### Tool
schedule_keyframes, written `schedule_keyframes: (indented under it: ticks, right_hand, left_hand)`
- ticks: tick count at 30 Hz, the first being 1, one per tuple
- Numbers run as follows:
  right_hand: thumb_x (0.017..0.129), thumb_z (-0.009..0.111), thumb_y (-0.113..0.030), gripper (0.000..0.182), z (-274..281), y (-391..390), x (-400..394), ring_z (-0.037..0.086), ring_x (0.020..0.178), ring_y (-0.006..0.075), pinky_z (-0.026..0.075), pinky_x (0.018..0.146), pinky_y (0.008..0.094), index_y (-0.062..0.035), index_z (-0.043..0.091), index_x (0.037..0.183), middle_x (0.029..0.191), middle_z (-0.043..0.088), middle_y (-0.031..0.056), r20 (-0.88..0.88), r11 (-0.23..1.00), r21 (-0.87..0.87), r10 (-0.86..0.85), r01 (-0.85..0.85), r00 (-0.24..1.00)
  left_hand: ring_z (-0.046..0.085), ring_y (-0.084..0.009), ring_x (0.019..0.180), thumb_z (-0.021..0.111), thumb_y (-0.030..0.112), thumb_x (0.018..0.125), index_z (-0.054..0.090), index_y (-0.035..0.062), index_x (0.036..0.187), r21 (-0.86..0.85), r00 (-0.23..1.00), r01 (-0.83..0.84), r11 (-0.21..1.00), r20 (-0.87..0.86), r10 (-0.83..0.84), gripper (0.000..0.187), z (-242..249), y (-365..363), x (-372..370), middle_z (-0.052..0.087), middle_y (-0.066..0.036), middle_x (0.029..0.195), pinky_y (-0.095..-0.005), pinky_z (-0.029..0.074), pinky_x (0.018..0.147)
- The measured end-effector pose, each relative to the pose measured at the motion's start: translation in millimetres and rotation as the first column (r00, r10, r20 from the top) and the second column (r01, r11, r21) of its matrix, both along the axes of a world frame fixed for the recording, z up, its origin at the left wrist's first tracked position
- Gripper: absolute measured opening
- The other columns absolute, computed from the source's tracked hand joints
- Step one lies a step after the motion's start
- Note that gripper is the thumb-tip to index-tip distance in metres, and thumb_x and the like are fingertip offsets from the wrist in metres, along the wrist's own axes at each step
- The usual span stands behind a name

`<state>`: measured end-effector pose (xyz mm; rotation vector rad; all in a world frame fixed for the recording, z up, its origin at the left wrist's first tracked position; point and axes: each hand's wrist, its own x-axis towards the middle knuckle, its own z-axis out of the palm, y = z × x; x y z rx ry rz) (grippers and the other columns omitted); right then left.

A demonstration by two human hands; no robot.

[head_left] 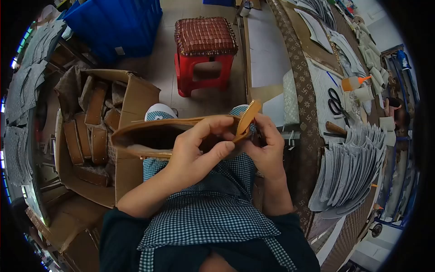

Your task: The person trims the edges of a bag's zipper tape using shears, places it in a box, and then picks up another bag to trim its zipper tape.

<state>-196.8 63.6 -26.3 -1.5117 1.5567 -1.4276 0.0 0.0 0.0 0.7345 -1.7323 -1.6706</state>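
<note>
A red plastic stool with a woven brown seat (205,50) stands on the pale tiled floor (163,77). Left of it sits an open brown cardboard box (131,109), behind it a blue plastic crate (120,22), and right of it a long patterned worktable (312,131).

text: none legible | labels: none | numbers: none

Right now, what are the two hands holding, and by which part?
Both hold a tan leather bag piece: the left hand grips its upper edge, the right hand pinches the zipper end.
</note>
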Motion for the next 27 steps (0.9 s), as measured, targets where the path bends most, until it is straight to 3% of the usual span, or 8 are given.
schedule_keyframes:
  ticks: [2, 6, 12, 16, 19, 22, 25, 27]
  right_hand:
    - [0.072, 0.079, -0.002, 0.045, 2, 10, 4, 0.065, 0.096, 0.0182, 0.053, 0.080, 0.0257, 0.0003, 0.064, 0.115, 0.110, 0.066, 0.0078, 0.004, 0.998, 0.056, -0.001, 0.001, 1.000]
    - [0.072, 0.081, -0.003, 0.043, -18, 23, 10, 0.060, 0.077, 0.0074, 0.048, 0.062, 0.0203, 0.0010, 0.064, 0.111, 0.101, 0.065, 0.0042, 0.072, 0.984, 0.128, -0.133, 0.123, 0.988]
    - [0.073, 0.081, -0.003, 0.036, -20, 34, 25, 0.055, 0.068, 0.0048, 0.045, 0.058, 0.0190, -0.0008, 0.065, 0.105, 0.096, 0.064, 0.0020, 0.111, 0.954, 0.188, -0.255, 0.232, 0.961]
    - [0.073, 0.080, -0.001, 0.032, -41, 42, 28, 0.055, 0.068, 0.0054, 0.045, 0.058, 0.0204, -0.0009, 0.065, 0.101, 0.091, 0.063, 0.0026, 0.167, 0.947, 0.222, -0.270, 0.230, 0.948]
    - [0.076, 0.074, 0.005, 0.028, -38, 42, 31, 0.046, 0.070, 0.0007, 0.039, 0.061, 0.0161, -0.0007, 0.061, 0.100, 0.089, 0.057, -0.0040, 0.055, 0.961, 0.163, -0.234, 0.223, 0.971]
    - [0.072, 0.079, 0.000, 0.031, -37, 41, 32, 0.055, 0.067, 0.0063, 0.044, 0.057, 0.0207, -0.0001, 0.064, 0.099, 0.090, 0.063, 0.0035, 0.074, 0.964, 0.140, -0.237, 0.225, 0.969]
    - [0.072, 0.079, 0.001, 0.032, -40, 43, 30, 0.054, 0.067, 0.0057, 0.043, 0.056, 0.0199, -0.0002, 0.065, 0.099, 0.091, 0.063, 0.0037, 0.070, 0.967, 0.154, -0.216, 0.204, 0.974]
    - [0.071, 0.080, 0.002, 0.032, -42, 46, 31, 0.054, 0.067, 0.0052, 0.043, 0.056, 0.0194, -0.0001, 0.065, 0.100, 0.091, 0.063, 0.0036, 0.104, 0.963, 0.166, -0.231, 0.212, 0.967]
  left_hand:
    - [0.060, -0.0097, 0.090, 0.066, 0.028, 0.096, 0.045, 0.0001, 0.142, 0.122, 0.996, 0.077, 0.990, -0.048, -0.071, 0.058, 6, -5, -1, 0.062, -0.004, 0.102, -0.0238, 0.050, 0.081]
    - [0.060, -0.0097, 0.083, 0.067, 0.031, 0.095, 0.048, 0.0001, 0.140, 0.076, 0.980, 0.170, 0.982, 0.087, -0.177, 0.057, -1, -16, -13, 0.062, -0.004, 0.101, -0.0237, 0.051, 0.074]
    - [0.061, -0.0084, 0.086, 0.067, 0.023, 0.095, 0.060, -0.0008, 0.125, 0.198, 0.968, 0.249, 0.948, -0.063, -0.241, 0.039, -6, -24, -37, 0.064, -0.003, 0.093, -0.0234, 0.051, 0.075]
    - [0.065, -0.0086, 0.084, 0.065, 0.012, 0.094, 0.061, -0.0010, 0.102, 0.180, 0.981, 0.162, 0.970, 0.081, -0.179, 0.015, -19, -23, -33, 0.066, -0.003, 0.091, -0.0235, 0.054, 0.075]
    - [0.066, -0.0105, 0.075, 0.065, 0.009, 0.090, 0.061, 0.0005, 0.096, -0.030, 0.981, -0.041, 0.999, 0.191, 0.046, 0.011, -23, -12, -25, 0.066, -0.007, 0.087, -0.0262, 0.054, 0.065]
    - [0.066, -0.0139, 0.070, 0.065, 0.004, 0.087, 0.062, 0.0024, 0.101, -0.106, 0.978, -0.201, 0.974, 0.027, 0.205, 0.014, -29, 0, -23, 0.065, -0.006, 0.089, -0.0273, 0.054, 0.062]
    - [0.066, -0.0188, 0.067, 0.064, -0.001, 0.083, 0.065, 0.0032, 0.104, -0.498, 0.990, -0.005, 0.867, 0.117, 0.073, 0.022, -30, -9, -8, 0.064, -0.008, 0.095, -0.0269, 0.055, 0.061]
    - [0.067, -0.0226, 0.074, 0.066, 0.001, 0.082, 0.067, 0.0031, 0.105, -0.504, 0.988, 0.038, 0.863, 0.149, 0.043, 0.023, -35, -10, 0, 0.064, -0.009, 0.097, -0.0291, 0.055, 0.064]
